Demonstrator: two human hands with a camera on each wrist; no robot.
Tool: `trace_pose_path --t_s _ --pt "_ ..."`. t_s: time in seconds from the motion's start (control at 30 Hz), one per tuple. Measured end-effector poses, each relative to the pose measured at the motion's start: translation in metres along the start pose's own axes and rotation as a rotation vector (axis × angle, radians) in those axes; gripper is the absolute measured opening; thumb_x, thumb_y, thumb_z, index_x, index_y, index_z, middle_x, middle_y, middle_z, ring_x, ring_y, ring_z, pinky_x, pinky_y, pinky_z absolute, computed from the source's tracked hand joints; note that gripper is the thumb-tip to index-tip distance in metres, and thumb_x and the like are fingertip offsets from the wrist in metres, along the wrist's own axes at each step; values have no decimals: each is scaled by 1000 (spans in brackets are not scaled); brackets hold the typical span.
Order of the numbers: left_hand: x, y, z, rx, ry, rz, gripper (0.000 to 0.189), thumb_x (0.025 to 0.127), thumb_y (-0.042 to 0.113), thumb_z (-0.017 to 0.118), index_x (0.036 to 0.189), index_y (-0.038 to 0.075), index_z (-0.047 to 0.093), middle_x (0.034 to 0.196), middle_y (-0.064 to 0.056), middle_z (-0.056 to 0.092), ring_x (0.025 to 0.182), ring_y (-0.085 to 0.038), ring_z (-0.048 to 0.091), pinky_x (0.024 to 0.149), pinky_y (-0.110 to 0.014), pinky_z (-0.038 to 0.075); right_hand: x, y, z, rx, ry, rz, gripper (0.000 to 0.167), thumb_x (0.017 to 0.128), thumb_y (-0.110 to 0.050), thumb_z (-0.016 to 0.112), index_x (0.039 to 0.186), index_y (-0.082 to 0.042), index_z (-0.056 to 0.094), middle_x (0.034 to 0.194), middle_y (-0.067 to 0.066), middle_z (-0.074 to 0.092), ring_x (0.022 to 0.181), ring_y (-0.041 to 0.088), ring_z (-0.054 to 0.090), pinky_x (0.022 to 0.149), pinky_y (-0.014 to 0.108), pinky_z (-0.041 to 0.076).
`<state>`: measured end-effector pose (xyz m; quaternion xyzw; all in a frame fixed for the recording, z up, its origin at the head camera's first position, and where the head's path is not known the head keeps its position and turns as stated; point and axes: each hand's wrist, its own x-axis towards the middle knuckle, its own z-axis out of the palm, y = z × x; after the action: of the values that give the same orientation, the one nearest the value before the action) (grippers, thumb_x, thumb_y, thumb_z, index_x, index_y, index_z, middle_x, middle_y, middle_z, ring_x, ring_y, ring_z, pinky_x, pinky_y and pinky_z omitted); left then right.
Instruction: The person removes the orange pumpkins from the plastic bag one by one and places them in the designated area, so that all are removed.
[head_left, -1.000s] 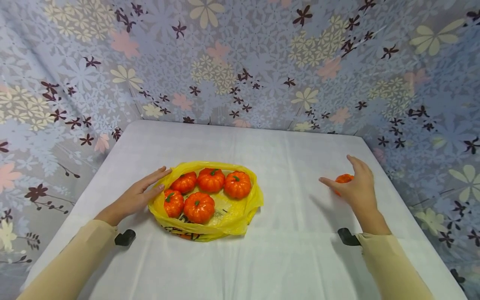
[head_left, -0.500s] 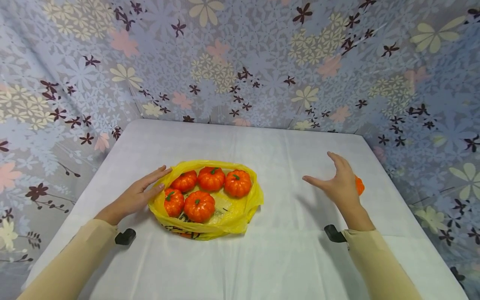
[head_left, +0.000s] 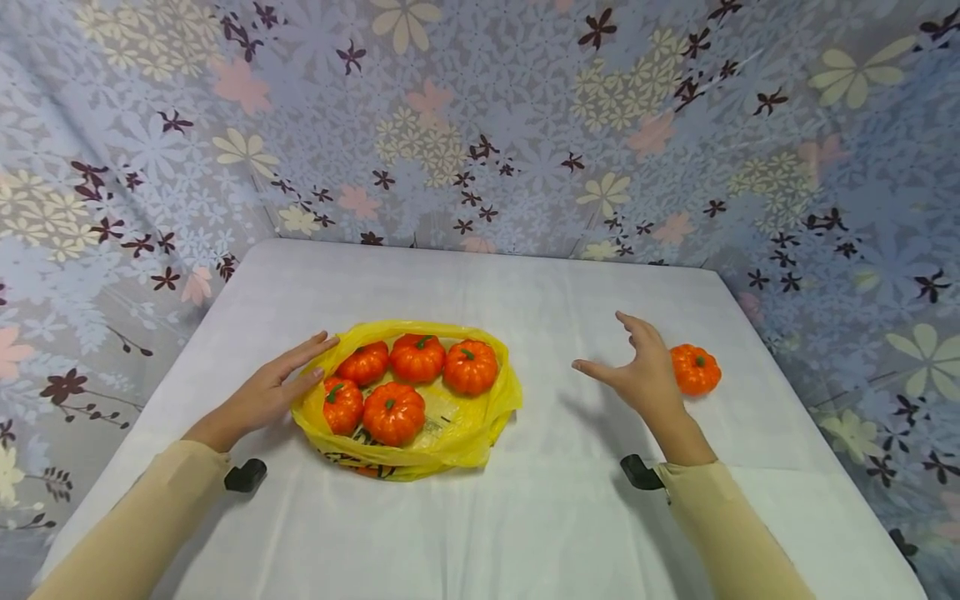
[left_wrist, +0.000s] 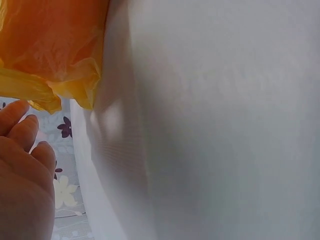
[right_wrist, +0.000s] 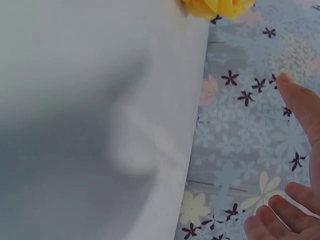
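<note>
While the left grip, fingers extended, is laid against the yellow bag, five pumpkins are contained within; the right grip is spread wide and empty, left of a lone pumpkin placed on the worktop.

passage: yellow bag to right hand | rightward block: lone pumpkin

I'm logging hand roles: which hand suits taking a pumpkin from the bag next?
Likely the right hand: it is empty and open, facing the yellow bag, whose rim the left hand touches.
</note>
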<state>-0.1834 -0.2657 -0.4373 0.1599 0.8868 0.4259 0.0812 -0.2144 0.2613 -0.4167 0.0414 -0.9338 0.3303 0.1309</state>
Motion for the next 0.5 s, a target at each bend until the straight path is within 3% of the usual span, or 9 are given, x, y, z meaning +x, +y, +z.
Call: trace_pose_path --t_s 0.2,0.5 --pt "1 0 1 -1 -7 -5 54 107 36 49 157 21 39 167 -12 17 151 -41 11 111 -75 8 -6 -8 14 52 -63 37 109 68 -54 90 151 -4 41 150 21 41 132 42 46 104 56 45" --pt "1 -2 2 21 4 -11 54 106 36 49 157 22 38 166 -12 19 151 -41 12 111 -74 10 -8 -23 32 163 -80 -21 102 69 -46 93 149 -4 45 148 19 43 131 41 46 107 52 44"
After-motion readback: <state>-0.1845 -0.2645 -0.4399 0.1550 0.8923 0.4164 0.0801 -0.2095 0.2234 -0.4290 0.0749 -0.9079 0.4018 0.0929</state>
